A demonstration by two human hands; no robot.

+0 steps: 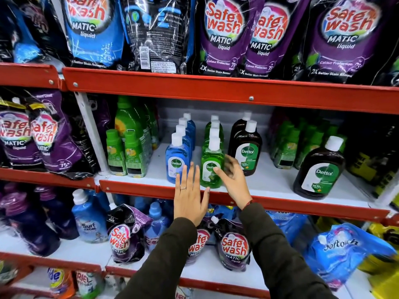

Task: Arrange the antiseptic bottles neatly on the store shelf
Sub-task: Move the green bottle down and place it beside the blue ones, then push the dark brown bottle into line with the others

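Where the white shelf (269,180) holds rows of Dettol, left hand (190,197) flat and empty, fingers spread before the blue bottle (177,159), right hand (234,180) loosely open, blurred, perhaps brushing the green bottle (210,162), brown bottle (319,169) standing apart at right.

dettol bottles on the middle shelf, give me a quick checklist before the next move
1. Blue row in a straight file from front to back: ok.
2. Green row in a straight file: ok.
3. Brown row lined up beside the green one: ok, though only two bottles deep.
4. Lone brown bottle joined to its row: not ok, it stands apart to the right.
5. Left hand free: ok, open with fingers spread, holding nothing.
6. Right hand free: ok, open by the front green bottle; whether it touches the bottle, cannot tell.
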